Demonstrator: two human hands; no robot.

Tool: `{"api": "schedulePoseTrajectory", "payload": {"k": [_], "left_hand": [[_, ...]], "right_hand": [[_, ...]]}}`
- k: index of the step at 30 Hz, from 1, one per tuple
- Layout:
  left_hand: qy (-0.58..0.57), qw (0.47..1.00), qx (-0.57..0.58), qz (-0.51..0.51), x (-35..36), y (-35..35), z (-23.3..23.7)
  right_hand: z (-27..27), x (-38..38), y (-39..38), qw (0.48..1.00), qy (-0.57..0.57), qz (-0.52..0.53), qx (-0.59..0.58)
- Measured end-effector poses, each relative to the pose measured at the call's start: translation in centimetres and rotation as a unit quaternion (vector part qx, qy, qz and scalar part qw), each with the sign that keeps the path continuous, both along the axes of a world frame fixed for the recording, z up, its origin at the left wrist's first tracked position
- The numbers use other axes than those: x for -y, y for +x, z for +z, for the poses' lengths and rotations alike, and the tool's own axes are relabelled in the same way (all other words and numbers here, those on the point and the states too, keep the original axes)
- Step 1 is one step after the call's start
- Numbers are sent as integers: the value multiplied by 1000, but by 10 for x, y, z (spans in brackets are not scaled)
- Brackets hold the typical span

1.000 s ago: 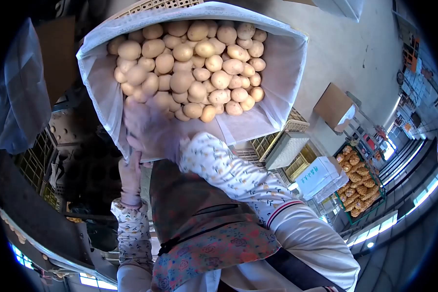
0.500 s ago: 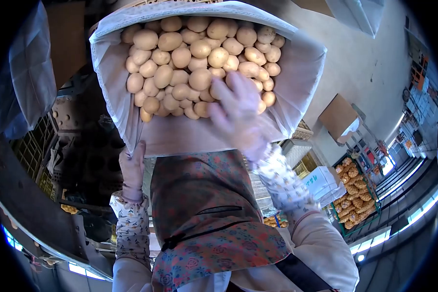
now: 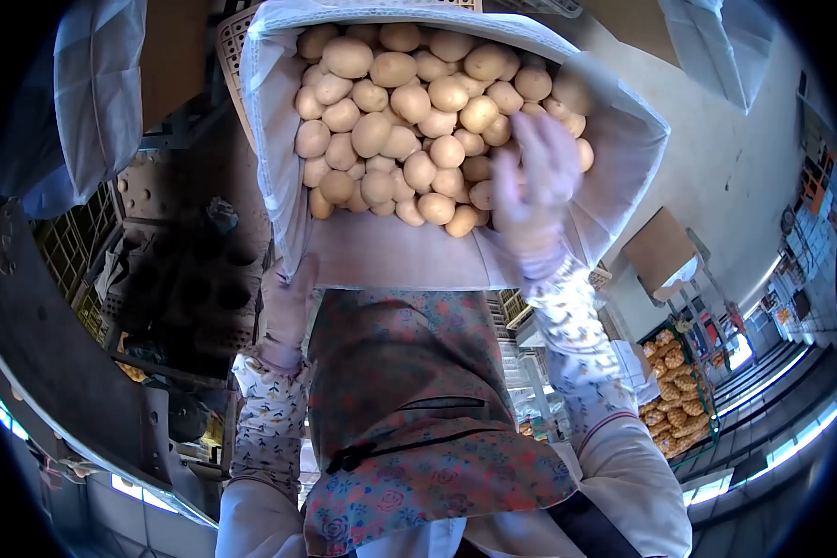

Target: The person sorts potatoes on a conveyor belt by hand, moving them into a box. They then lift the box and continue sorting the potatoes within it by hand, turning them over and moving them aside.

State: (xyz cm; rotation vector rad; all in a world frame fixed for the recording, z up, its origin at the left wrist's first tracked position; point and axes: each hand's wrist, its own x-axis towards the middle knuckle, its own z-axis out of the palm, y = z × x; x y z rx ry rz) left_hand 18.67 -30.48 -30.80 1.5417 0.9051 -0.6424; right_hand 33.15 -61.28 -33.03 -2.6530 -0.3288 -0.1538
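Many pale brown potatoes (image 3: pixel 400 121) lie heaped in a box lined with white cloth-like liner (image 3: pixel 391 256). My right hand (image 3: pixel 538 191), in a thin pale glove, is over the right part of the heap. Its fingers are stretched out and touch the potatoes, a little blurred, and I see nothing gripped in them. At the liner's near left corner is my left hand (image 3: pixel 290 312), also gloved, with its thumb up and its fingers closed on the liner's edge. Part of that hand is hidden in shadow.
A perforated plastic crate (image 3: pixel 235 70) shows behind the box. Dark machinery with round holes (image 3: pixel 191 279) stands at the left. At the right are a cardboard box (image 3: pixel 660 256) and netted sacks (image 3: pixel 674 395) in a rack. Another white liner (image 3: pixel 716 46) hangs at upper right.
My right hand has moved right across the potatoes, its fingers still stretched out. The box and my left hand appear further right in the view, and the potatoes on top lie differently.
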Motion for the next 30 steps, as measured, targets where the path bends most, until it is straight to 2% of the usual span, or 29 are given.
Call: {"api": "schedulePoseTrajectory", "payload": {"k": [2,3,5,8,10,13,15,17,19,20,22,24,25,28,30], "left_hand": [[-37,998,-17,46,1,-2,-1],[-54,996,-26,68,1,-3,0],[-59,996,-32,58,-1,-1,2],[-81,994,-33,63,-4,-2,0],[-74,994,1,78,-8,-22,-14],[22,994,45,-95,-15,-18,-15],[-5,999,30,-30,-8,-4,-5],[-29,1000,8,10,-2,3,-1],[-44,998,-22,27,-4,3,-1],[-58,996,-55,42,-4,3,-1],[-43,998,-41,0,-8,1,-2],[-40,999,-32,-19,-10,6,-4],[-45,998,-33,-15,-9,7,-3],[-34,998,-15,-46,-9,9,1],[-27,997,-2,-71,-12,9,-1]], "right_hand": [[-1,-70,44,995,79,53,24],[-26,-93,56,995,71,71,2],[-49,-105,59,993,68,90,-23],[-57,-72,50,993,75,91,-26],[-54,-44,38,994,17,98,-39],[-17,9,-1,977,-172,110,-63],[-6,12,-28,980,-178,-30,-88],[-6,-1,-39,988,-118,-67,-73],[-2,-49,-27,995,2,30,-99],[0,-75,-13,986,43,66,-149],[-20,-121,-16,986,-10,-1,-164],[-10,-142,-40,979,11,0,-202],[-2,-144,-51,975,20,0,-220],[21,-93,-76,913,104,141,-368],[24,-54,-98,900,134,150,-388]]}}
